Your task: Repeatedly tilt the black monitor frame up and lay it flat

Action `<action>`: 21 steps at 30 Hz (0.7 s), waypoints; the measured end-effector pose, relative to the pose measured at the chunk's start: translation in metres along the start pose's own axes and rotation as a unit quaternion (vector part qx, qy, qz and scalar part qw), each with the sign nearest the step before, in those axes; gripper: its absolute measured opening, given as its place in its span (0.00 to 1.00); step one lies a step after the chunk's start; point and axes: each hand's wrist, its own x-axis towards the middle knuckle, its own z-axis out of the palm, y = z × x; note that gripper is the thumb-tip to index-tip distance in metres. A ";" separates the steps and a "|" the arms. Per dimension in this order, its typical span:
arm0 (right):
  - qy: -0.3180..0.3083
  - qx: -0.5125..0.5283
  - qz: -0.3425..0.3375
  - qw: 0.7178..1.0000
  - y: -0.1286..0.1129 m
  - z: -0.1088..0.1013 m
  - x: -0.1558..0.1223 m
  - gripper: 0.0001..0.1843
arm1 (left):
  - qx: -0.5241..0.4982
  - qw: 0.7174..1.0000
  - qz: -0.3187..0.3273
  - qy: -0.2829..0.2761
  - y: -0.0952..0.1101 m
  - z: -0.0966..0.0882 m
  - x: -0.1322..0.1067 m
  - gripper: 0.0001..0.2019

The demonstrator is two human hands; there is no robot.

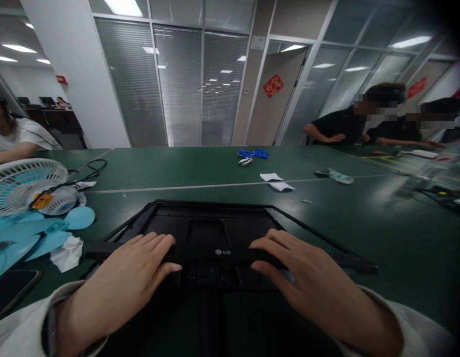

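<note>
A black LG monitor (211, 233) lies in front of me with its back panel facing up, the logo near its lower edge. A dark stand neck (211, 317) runs from it toward me. My left hand (144, 263) grips the raised ridge of the panel left of the logo, fingers over the top and thumb on the near side. In the same way my right hand (289, 263) holds the ridge on the right, with the thumb below the fingers. Part of the frame is hidden behind both hands.
At left on the green table (170, 171) are a fan (53, 198), blue fan blades (56, 228), crumpled tissue (68, 254) and a phone (14, 290). Blue gloves (253, 154) and white papers (276, 182) lie beyond the monitor. Other people sit at left and far right.
</note>
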 end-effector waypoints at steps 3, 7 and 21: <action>-0.008 0.004 0.007 1.000 0.001 0.000 0.000 0.16 | -0.007 1.000 -0.002 -0.011 0.001 -0.001 0.001 0.19; -0.013 0.000 0.012 1.000 0.003 0.000 0.000 0.16 | -0.013 1.000 -0.001 -0.016 0.004 -0.003 0.002 0.19; -0.057 -0.024 0.018 0.998 0.009 -0.002 -0.002 0.15 | -0.021 0.999 0.011 -0.023 0.015 0.004 0.005 0.17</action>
